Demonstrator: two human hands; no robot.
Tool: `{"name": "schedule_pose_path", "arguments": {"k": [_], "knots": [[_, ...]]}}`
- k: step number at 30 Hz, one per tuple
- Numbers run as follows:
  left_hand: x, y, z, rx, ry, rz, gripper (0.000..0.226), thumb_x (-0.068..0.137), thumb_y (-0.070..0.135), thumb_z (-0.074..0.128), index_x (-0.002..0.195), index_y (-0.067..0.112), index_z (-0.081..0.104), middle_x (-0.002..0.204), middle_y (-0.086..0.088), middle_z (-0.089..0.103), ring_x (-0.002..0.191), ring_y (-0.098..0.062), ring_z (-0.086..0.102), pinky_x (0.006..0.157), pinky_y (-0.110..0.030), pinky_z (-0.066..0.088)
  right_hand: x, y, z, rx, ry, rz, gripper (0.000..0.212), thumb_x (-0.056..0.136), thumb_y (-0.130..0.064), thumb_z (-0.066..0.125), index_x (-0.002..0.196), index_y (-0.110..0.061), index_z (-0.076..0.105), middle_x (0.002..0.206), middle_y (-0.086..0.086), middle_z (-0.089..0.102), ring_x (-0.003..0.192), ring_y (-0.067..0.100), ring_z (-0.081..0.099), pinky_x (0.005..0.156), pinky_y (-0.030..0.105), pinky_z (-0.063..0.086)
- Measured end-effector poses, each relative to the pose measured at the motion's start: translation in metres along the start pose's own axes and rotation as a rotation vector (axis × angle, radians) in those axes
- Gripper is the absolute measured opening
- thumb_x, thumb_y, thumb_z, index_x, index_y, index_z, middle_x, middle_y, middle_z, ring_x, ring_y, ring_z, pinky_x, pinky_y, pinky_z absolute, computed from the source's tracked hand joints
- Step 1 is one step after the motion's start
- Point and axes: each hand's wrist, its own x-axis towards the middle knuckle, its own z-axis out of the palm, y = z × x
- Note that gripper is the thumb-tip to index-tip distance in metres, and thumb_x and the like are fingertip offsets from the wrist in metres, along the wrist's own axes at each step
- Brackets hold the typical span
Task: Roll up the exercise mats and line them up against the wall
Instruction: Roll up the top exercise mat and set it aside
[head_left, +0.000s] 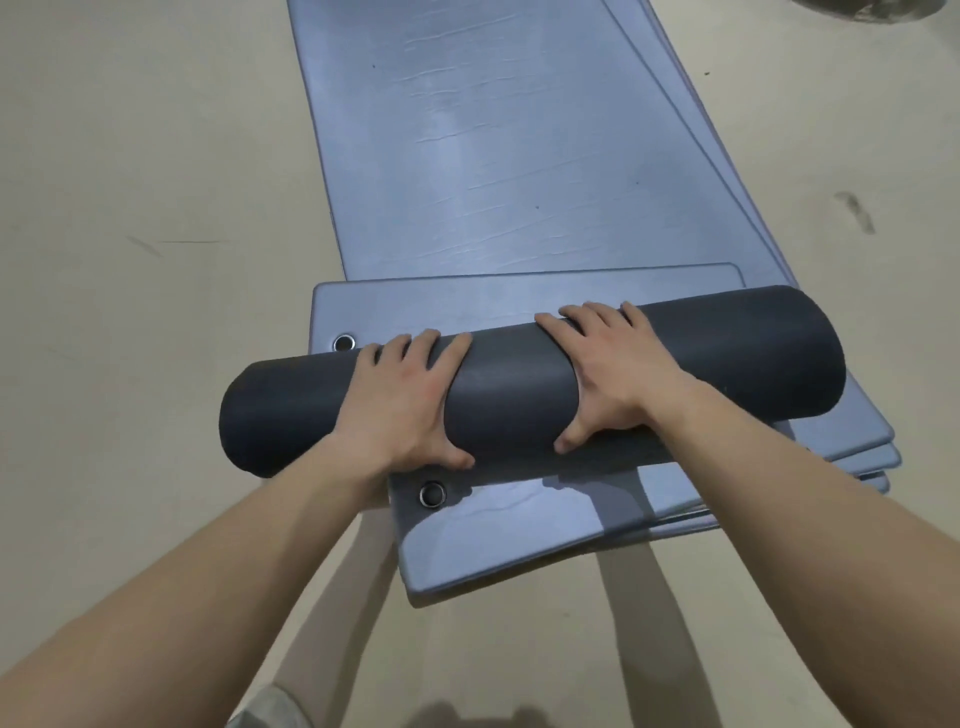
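A dark grey rolled mat (514, 384) lies crosswise on a stack of flat blue-grey mats (498, 171) that runs away from me across the floor. My left hand (405, 400) presses on the roll's left half, fingers spread over the top and thumb at its near side. My right hand (613, 364) grips the right half the same way. The last flap of the rolled mat (524, 301), blue with a metal eyelet (344, 343), still lies flat just beyond the roll. A lower mat's near corner (467, 551) with another eyelet (432, 493) sticks out toward me.
Beige floor (156, 208) surrounds the mats on both sides, with a dark scuff (854, 210) at the right. Edges of several stacked mats (878, 467) fan out at the right. No wall is in view.
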Motion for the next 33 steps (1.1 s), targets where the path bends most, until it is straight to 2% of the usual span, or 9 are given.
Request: {"name": "schedule_pose_path", "arguments": {"k": [3, 7, 12, 14, 19, 24, 27, 29, 33], "knots": [[0.033, -0.02, -0.023, -0.142, -0.121, 0.011, 0.133, 0.044, 0.088, 0.071, 0.156, 0.039, 0.019, 0.145, 0.004, 0.049, 0.124, -0.027, 0.054, 0.101, -0.044, 0.044, -0.004, -0.009, 0.013, -0.088, 0.08, 0.016, 0.154, 0.044, -0.083, 0.081, 0.162, -0.026, 0.0, 0.166, 0.013, 0.016, 0.153, 0.038, 0.013, 0.123, 0.063, 0.01], [0.048, -0.025, -0.041, -0.24, -0.264, -0.03, 0.129, 0.044, 0.081, 0.081, 0.154, 0.043, 0.024, 0.134, 0.007, 0.055, 0.117, -0.025, 0.058, 0.093, -0.042, 0.049, -0.008, -0.022, 0.029, -0.141, 0.258, 0.01, 0.138, 0.042, -0.055, 0.094, 0.157, -0.02, 0.024, 0.151, 0.015, 0.04, 0.136, 0.041, 0.039, 0.108, 0.063, 0.033], [0.015, -0.011, -0.033, -0.441, -0.448, -0.054, 0.111, 0.052, 0.075, 0.085, 0.146, 0.04, 0.038, 0.126, 0.007, 0.062, 0.111, -0.023, 0.061, 0.101, -0.042, 0.049, -0.018, -0.014, -0.001, -0.145, 0.072, -0.139, 0.122, 0.046, -0.058, 0.086, 0.148, -0.031, 0.026, 0.139, 0.002, 0.047, 0.12, 0.03, 0.052, 0.103, 0.049, 0.041], [0.0, -0.006, -0.03, -0.506, -0.494, -0.034, 0.104, 0.055, 0.073, 0.087, 0.143, 0.042, 0.041, 0.125, 0.009, 0.063, 0.11, -0.02, 0.061, 0.101, -0.041, 0.049, -0.036, -0.018, -0.001, -0.121, 0.006, -0.143, 0.124, 0.05, -0.061, 0.086, 0.151, -0.033, 0.021, 0.145, 0.0, 0.044, 0.128, 0.028, 0.048, 0.11, 0.049, 0.037], [0.002, -0.007, -0.041, -0.572, -0.533, -0.028, 0.104, 0.057, 0.07, 0.089, 0.146, 0.042, 0.043, 0.133, 0.009, 0.06, 0.12, -0.02, 0.058, 0.105, -0.039, 0.047, -0.069, -0.043, 0.022, -0.127, 0.044, 0.003, 0.145, 0.053, -0.071, 0.087, 0.16, -0.027, -0.002, 0.165, 0.008, 0.014, 0.153, 0.035, 0.011, 0.119, 0.066, 0.01], [-0.017, -0.011, -0.039, -0.169, -0.166, -0.044, 0.116, 0.063, 0.097, 0.057, 0.159, 0.04, 0.026, 0.154, 0.002, 0.047, 0.128, -0.027, 0.054, 0.107, -0.044, 0.041, -0.033, -0.032, 0.003, -0.068, 0.077, -0.05, 0.132, 0.051, -0.079, 0.08, 0.157, -0.037, 0.013, 0.161, 0.001, 0.029, 0.147, 0.028, 0.027, 0.119, 0.058, 0.016], [-0.006, -0.021, -0.035, -0.287, -0.276, -0.041, 0.13, 0.053, 0.095, 0.066, 0.159, 0.039, 0.018, 0.15, 0.003, 0.049, 0.129, -0.026, 0.054, 0.107, -0.046, 0.044, 0.0, -0.024, -0.021, -0.022, 0.012, -0.113, 0.133, 0.046, -0.082, 0.08, 0.156, -0.039, 0.019, 0.156, -0.003, 0.037, 0.141, 0.025, 0.036, 0.119, 0.053, 0.021], [0.009, -0.03, -0.035, -0.393, -0.311, -0.092, 0.127, 0.046, 0.093, 0.071, 0.155, 0.044, 0.026, 0.141, 0.009, 0.057, 0.122, -0.022, 0.058, 0.101, -0.044, 0.048, 0.013, -0.017, -0.03, 0.011, 0.011, -0.127, 0.132, 0.045, -0.085, 0.079, 0.156, -0.038, 0.027, 0.154, -0.003, 0.041, 0.142, 0.024, 0.036, 0.122, 0.051, 0.016], [0.018, -0.034, -0.036, -0.449, -0.313, -0.13, 0.117, 0.045, 0.09, 0.072, 0.148, 0.049, 0.034, 0.135, 0.014, 0.062, 0.118, -0.021, 0.06, 0.099, -0.041, 0.048, 0.0, -0.006, -0.011, 0.051, 0.191, -0.052, 0.121, 0.051, -0.093, 0.065, 0.154, -0.036, 0.038, 0.152, 0.001, 0.044, 0.145, 0.026, 0.032, 0.126, 0.055, 0.001]]}}
